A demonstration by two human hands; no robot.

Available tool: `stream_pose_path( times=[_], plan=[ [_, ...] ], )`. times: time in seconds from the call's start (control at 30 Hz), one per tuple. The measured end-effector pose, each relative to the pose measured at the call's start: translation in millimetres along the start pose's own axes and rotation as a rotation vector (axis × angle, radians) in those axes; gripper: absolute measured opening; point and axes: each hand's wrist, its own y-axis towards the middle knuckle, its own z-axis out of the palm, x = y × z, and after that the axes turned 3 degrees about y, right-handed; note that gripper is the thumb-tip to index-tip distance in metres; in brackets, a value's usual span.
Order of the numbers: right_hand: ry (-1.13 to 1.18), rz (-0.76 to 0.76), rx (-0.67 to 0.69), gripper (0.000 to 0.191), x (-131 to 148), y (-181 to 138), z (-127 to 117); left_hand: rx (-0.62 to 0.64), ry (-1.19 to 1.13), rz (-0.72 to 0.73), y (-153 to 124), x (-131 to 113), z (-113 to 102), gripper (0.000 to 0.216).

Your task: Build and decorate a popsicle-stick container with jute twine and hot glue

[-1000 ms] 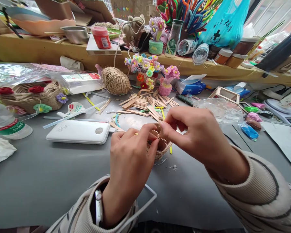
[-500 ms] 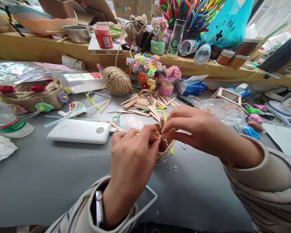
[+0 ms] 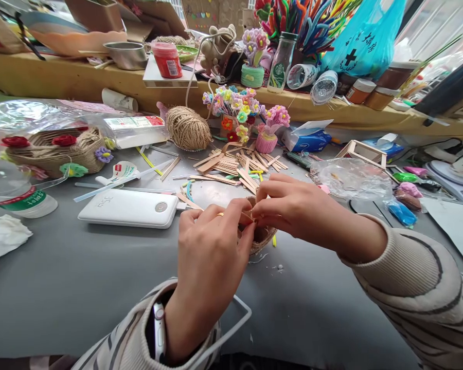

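Observation:
A small round twine-wrapped basket (image 3: 263, 240) stands on the grey table, partly covered by my hands. Over its left rim, my left hand (image 3: 212, 246) pinches a flat wooden craft stick (image 3: 246, 217), thumb against forefinger. From the right, my right hand (image 3: 289, 208) reaches to the same spot. Its thumb and fingertips are pressed together beside the left thumb tip, and what they grip is too small and hidden to make out. The inside of the basket shows only in part below the fingers.
Loose craft sticks (image 3: 227, 163) lie heaped behind the basket, near a ball of twine (image 3: 189, 127). A white power bank (image 3: 128, 208) with a cable lies to the left. Crumpled clear plastic (image 3: 351, 177) is at the right, and a cluttered ledge (image 3: 154, 95) runs along the back.
My right hand has moved slightly left and its fingers have closed in at the left fingertips. My left hand keeps its pinch. The view has shifted a little.

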Motion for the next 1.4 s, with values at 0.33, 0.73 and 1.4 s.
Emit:
stream_pose_path(
  times=[0.33,0.73,1.4],
  plan=[
    [0.036,0.003,0.001,0.022,-1,1,-7,-0.011,-0.007,0.010,-1,1,0,0.014],
    [-0.018,-0.023,0.004,0.022,-3,-2,-4,-0.013,-0.016,0.010,-2,-1,0,0.014],
    [-0.170,0.006,-0.175,0.029,15,-36,17,-0.004,-0.037,-0.005,-2,0,-2,0.013]
  ],
)
